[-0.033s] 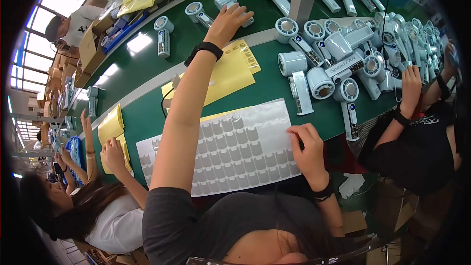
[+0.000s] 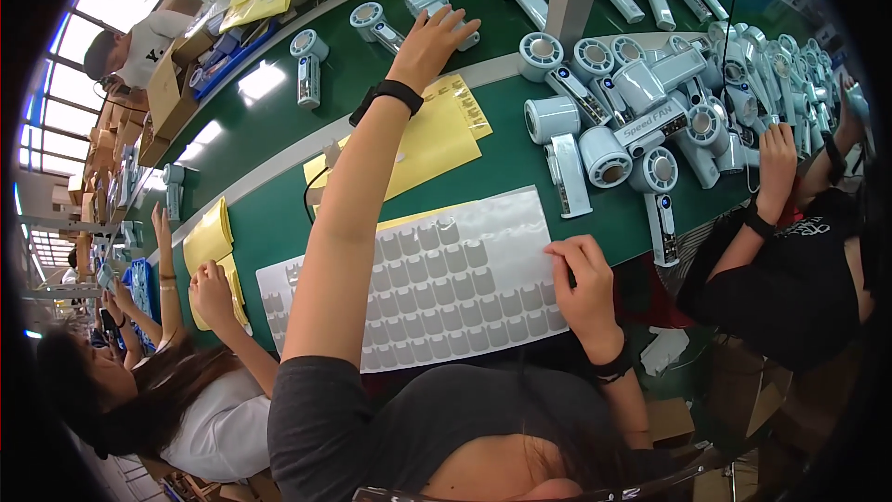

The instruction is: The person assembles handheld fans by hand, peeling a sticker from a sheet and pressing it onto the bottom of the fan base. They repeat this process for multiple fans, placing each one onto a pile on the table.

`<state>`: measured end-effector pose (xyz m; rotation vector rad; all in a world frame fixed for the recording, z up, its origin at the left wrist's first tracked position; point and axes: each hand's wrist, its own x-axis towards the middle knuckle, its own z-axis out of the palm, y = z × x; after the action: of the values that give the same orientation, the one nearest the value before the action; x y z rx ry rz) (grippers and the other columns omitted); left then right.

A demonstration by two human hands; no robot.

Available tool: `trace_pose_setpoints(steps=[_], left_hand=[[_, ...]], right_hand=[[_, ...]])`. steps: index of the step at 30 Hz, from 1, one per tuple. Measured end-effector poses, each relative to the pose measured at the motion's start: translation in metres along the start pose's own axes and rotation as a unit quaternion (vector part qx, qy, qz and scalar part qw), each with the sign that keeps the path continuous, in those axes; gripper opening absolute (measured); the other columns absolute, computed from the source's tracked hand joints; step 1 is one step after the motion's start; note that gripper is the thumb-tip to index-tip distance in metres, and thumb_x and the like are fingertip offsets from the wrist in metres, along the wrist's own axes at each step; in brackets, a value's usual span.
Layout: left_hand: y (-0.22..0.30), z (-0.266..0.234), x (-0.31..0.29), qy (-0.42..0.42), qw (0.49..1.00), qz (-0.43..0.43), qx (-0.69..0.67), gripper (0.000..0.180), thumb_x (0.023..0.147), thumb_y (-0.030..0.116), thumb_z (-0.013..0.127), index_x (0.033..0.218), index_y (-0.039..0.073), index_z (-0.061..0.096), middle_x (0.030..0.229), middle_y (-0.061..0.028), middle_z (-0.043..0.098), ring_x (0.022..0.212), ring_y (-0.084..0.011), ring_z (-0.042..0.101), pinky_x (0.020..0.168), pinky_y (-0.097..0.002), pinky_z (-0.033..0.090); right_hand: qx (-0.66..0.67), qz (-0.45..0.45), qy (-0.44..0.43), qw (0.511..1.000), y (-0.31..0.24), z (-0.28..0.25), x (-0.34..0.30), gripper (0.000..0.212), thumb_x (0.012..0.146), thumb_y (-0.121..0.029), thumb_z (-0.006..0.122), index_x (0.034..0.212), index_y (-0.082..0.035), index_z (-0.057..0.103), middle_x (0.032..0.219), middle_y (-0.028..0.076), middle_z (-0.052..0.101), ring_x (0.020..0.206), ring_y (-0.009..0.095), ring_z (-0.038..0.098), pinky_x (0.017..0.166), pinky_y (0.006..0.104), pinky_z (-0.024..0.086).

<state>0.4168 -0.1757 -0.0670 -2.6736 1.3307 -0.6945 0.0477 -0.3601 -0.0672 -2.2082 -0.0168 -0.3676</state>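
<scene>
The left hand, fingers spread, rests on a white handheld fan far beyond the sticker sheet, whose right edge the right hand pinches; overreaching could drag the sheet off the bench.

A green table carries yellow sheets, white fans and a pale sheet of seemingly grey stickers.
</scene>
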Motion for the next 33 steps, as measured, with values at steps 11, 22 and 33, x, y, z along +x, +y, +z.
trace_pose_setpoints(steps=[11, 22, 33], left_hand=[[0.046, -0.036, -0.076, -0.018, 0.975, -0.155, -0.16, 0.066, 0.084, 0.014, 0.066, 0.141, -0.002, 0.038, 0.147, -0.0216, 0.036, 0.138, -0.0383, 0.032, 0.111, -0.0549, 0.03], [0.115, -0.109, -0.07, 0.003, 0.955, -0.03, -0.295, 0.057, 0.082, 0.014, 0.07, 0.136, 0.007, 0.05, 0.141, -0.0133, 0.045, 0.13, -0.0327, 0.044, 0.109, -0.0432, 0.037], [0.183, -0.108, -0.043, -0.061, 0.936, 0.283, -0.2, 0.049, 0.079, 0.014, 0.068, 0.127, 0.011, 0.056, 0.131, -0.0041, 0.055, 0.126, -0.023, 0.049, 0.11, -0.0424, 0.036]], right_hand=[[-0.002, -0.047, 0.013, 0.999, 0.006, -0.012, -0.041, 0.019, 0.079, 0.012, 0.056, 0.093, 0.002, 0.065, 0.094, 0.016, 0.061, 0.085, 0.033, 0.061, 0.073, 0.0362, 0.051], [-0.012, -0.06, 0.021, 0.998, 0.001, -0.007, -0.046, 0.024, 0.079, 0.009, 0.057, 0.1, 0.0, 0.066, 0.102, 0.017, 0.06, 0.09, 0.034, 0.062, 0.077, 0.0363, 0.052], [-0.017, -0.047, 0.049, 0.998, 0.001, -0.006, -0.047, 0.02, 0.081, 0.007, 0.06, 0.099, 0.001, 0.063, 0.101, 0.017, 0.059, 0.088, 0.032, 0.061, 0.078, 0.037, 0.052]])
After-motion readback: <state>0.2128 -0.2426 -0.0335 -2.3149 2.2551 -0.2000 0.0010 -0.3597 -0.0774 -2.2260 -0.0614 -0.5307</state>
